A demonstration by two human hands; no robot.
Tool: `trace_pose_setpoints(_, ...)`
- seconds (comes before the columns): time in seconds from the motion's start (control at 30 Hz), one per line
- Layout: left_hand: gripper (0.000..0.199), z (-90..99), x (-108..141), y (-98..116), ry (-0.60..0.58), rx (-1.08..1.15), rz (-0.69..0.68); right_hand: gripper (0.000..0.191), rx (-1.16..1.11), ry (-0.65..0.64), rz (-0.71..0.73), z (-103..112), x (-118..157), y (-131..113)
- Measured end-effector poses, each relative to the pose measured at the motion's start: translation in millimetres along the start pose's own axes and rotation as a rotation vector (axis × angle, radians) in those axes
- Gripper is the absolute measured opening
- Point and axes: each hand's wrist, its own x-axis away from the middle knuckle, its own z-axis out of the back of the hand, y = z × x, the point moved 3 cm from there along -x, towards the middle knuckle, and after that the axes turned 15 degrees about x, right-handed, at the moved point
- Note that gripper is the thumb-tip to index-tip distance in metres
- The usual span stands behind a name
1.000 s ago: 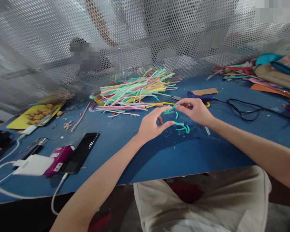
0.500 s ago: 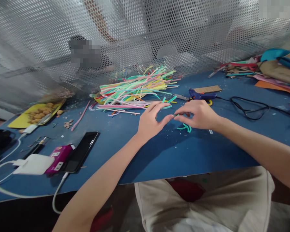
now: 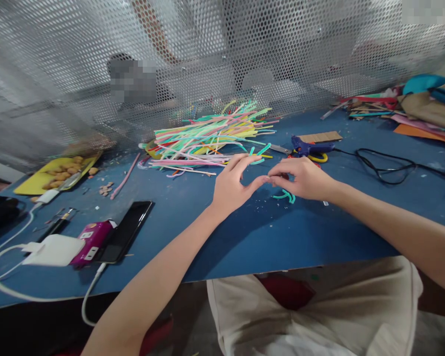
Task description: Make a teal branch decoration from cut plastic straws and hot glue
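My left hand [image 3: 233, 182] and my right hand [image 3: 304, 179] meet at their fingertips above the table. Between them they pinch a small teal pipe cleaner piece, now almost wholly covered by the fingers. The left thumb reaches to the right fingertips, while the upper left fingers stay stretched out. Right thumb and forefinger are pressed together. Short teal pipe cleaner pieces [image 3: 261, 151] show just past the left fingertips; whether they touch that hand I cannot tell. Below the right fingers, a bent teal pipe cleaner cluster [image 3: 289, 197] lies on the blue table [image 3: 244, 247].
Behind my hands lies a heap of coloured pipe cleaners [image 3: 207, 133]. Scissors [image 3: 280, 149], a blue glue gun [image 3: 311, 147] with a black cable and a cardboard strip [image 3: 321, 137] are to the right. A phone [image 3: 128, 232], a white charger [image 3: 57, 249] and a yellow plate [image 3: 33, 180] stand left.
My right fingertips have closed in against the left thumb, covering the bit of teal that showed between them. The view has shifted slightly; the things on the table stay put.
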Motion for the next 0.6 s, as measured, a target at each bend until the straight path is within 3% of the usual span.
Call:
trace_pose_setpoints(0.37,0.065,3.9,-1.6,-7.2,0.016,0.073,0.062,0.020,0.060,0.096,-0.204,5.7,-1.5,6.8)
trace_pose_setpoints(0.53,0.032,3.4,0.5,-2.5,0.030,0.057,0.016,0.024,0.062,0.095,-0.291,5.5,0.2,12.6)
trace_pose_setpoints(0.6,0.031,3.0,1.1,-2.0,0.041,0.050,-0.001,0.024,0.035,0.087,-0.281,5.5,0.3,9.9)
